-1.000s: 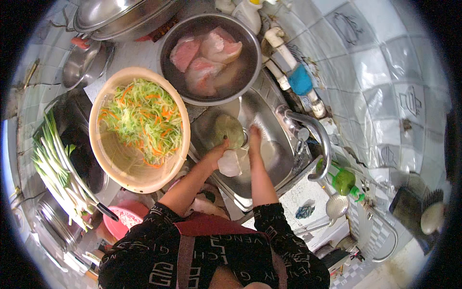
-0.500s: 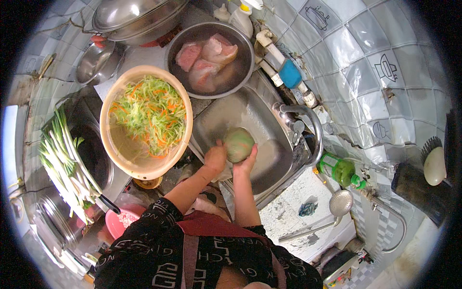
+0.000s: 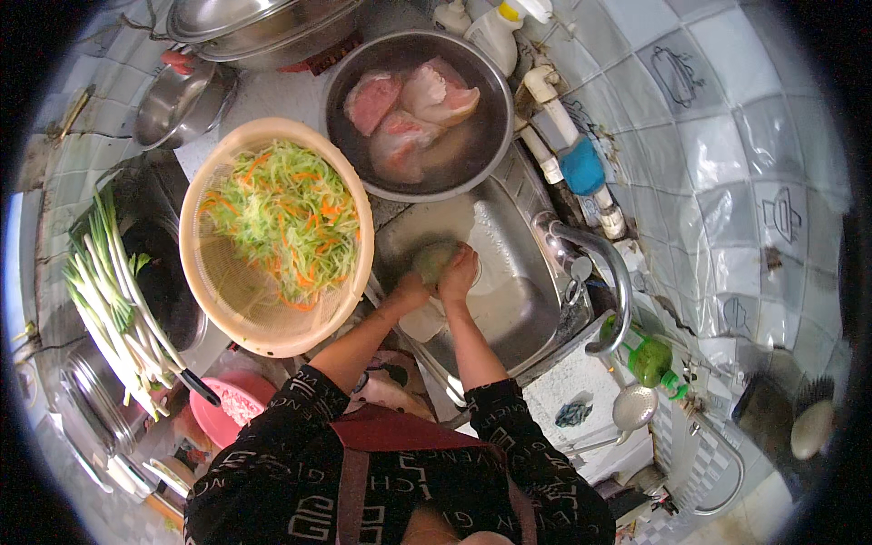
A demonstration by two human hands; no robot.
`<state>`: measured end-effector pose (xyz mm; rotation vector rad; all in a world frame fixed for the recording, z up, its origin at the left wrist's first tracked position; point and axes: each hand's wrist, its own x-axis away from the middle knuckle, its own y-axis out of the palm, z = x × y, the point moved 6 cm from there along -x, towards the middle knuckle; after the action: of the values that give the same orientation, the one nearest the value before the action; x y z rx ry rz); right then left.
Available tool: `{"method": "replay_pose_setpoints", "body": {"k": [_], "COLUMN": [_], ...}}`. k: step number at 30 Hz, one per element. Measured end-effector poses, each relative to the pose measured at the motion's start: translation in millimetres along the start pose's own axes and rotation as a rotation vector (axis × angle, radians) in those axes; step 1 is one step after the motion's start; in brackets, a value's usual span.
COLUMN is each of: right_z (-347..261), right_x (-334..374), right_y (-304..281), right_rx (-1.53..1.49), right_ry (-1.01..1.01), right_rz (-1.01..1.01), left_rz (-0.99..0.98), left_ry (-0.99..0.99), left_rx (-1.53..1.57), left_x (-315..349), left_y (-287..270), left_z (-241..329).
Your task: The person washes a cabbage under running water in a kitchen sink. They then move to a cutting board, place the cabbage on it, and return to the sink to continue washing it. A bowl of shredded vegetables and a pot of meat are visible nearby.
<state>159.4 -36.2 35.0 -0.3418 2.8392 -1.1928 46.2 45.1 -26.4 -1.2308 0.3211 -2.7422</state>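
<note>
Over the metal sink (image 3: 527, 318), both my hands are closed on a round, pale-green object (image 3: 434, 260), blurred, its exact kind unclear. My left hand (image 3: 411, 289) grips its near left side, and my right hand (image 3: 460, 271) wraps its right side. Cloudy water lies in the sink below. Left of the sink, a peach-coloured mesh basket (image 3: 202, 259) holds shredded green and orange vegetables (image 3: 295, 213). Behind the sink stands a wide metal basin (image 3: 495, 150) with several pieces of raw meat (image 3: 404, 136) in water.
A curved faucet (image 3: 618, 263) rises at the sink's right, near a green bottle (image 3: 649, 359) and a perforated ladle (image 3: 636, 407). Spring onions (image 3: 118, 309) lie far left, above a pink bowl (image 3: 204, 418). A lidded pot (image 3: 272, 41) stands at the back left.
My hands have moved slightly farther into the sink with the green object and tilted it. My right hand now covers more of its right side. The view has shifted slightly.
</note>
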Motion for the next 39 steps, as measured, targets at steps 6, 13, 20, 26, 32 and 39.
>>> {"method": "replay_pose_setpoints", "body": {"k": [6, 13, 20, 26, 32, 39], "right_z": [-19, -28, 1, 11, 17, 10], "right_x": [-10, -36, -54, -58, -59, -77], "right_y": [21, 30, 54, 64, 68, 60], "right_rx": [0.231, 0.435, 0.378, 0.147, 0.141, 0.262], "right_ry": [-0.002, 0.009, 0.025, 0.033, 0.051, 0.137], "right_rz": [-0.017, -0.122, -0.254, -0.265, -0.241, -0.235], "left_rz": [0.265, 0.08, 0.278, 0.367, 0.242, 0.19], "left_ry": [-0.12, 0.106, -0.238, -0.084, -0.161, -0.08], "left_rx": [-0.198, -0.588, -0.063, -0.048, -0.202, -0.226], "left_x": [-35, -51, -49, -29, -41, -30], "left_y": [38, 75, 38, -10, -1, -19], "left_z": [-58, -70, -35, 36, 18, 49]}}
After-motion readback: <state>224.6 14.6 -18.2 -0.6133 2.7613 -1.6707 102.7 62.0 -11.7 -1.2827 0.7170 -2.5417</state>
